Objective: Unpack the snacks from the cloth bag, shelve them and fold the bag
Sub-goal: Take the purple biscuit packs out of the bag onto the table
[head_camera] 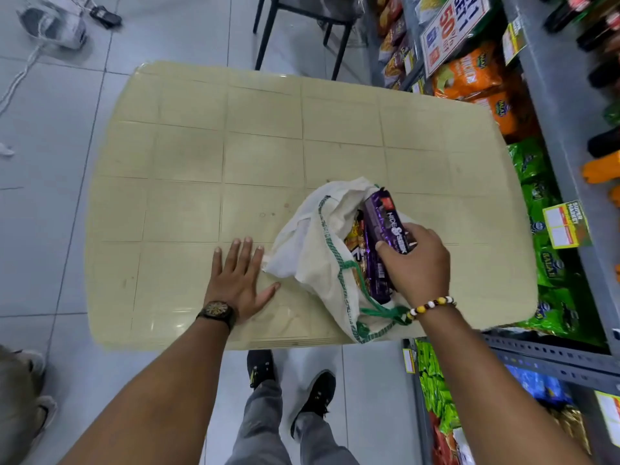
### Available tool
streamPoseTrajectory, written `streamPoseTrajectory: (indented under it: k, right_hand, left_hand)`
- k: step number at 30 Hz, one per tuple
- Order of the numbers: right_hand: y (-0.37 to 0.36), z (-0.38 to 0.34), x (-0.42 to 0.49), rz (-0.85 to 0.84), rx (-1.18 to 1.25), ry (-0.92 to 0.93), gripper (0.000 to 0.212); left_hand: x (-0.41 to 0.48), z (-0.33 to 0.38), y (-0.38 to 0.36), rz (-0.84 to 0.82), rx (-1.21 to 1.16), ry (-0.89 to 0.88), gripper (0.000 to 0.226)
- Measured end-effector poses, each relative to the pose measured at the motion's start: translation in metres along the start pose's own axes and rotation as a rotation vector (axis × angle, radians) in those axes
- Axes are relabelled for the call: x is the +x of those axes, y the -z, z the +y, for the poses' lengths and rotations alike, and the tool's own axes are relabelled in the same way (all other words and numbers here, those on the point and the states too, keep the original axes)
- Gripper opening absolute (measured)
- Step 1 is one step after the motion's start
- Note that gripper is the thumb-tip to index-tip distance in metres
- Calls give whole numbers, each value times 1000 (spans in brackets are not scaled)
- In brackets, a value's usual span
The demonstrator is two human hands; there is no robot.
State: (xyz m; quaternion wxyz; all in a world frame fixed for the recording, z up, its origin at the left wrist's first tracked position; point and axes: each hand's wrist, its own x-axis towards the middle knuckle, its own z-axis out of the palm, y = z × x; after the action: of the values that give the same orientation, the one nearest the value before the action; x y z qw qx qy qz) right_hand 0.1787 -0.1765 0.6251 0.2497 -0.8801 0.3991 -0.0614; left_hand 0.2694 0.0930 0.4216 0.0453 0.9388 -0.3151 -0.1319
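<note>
Shop aisle, grey floor tiles, cream plastic table (188, 156) drawn up close beside the metal shelving (550, 105) on the right, probably to keep the carry to the shelf short. Cloth bag (312, 250) slumped on the near right part of the table, mouth open toward the wearer, green stitching along the rim, green drawstring trailing at the near edge. Inside, several snack packets (355, 243), yellow and dark wrappers only partly visible. Left hand (240, 280) flat on the tabletop, fingers spread, little finger touching the bag's loose corner: empty, apparently bracing the body and keeping the cloth from sliding. Right hand (417, 260) at the bag's mouth, closed around a purple biscuit packet (385, 229), thumb on its printed face, fingers hidden behind it. Packet tilted, far end raised out of the opening, near end down among the others, likely mid-lift. Shelves alongside crowded with orange and green crisp bags, price tags on the rails. Unpacking barely begun by the look of it; bag well stocked, folding some way off.
</note>
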Motion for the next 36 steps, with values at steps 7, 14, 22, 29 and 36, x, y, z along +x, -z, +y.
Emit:
streamPoseTrajectory:
  k: [7,14,22,29,36]
  right_hand:
    - [15,-54,54,-39,54,207,39]
    - [-53,-102,122,-207,-130,514,44]
    - [-139,-145,145,-453,-414,734,38]
    - [-197,-147,129,-574,-632,881,35]
    - [-181,-142,121,-563,-497,790,60]
  left_hand:
    - [1,0,0,11,-6,-5,90]
    - [1,-1,0,11,-14,9,90]
    - [1,0,-4,35,-23,18,90]
    - [0,0,-6,81,-29,12,89]
    - [1,-1,-4,57,-11,15,89]
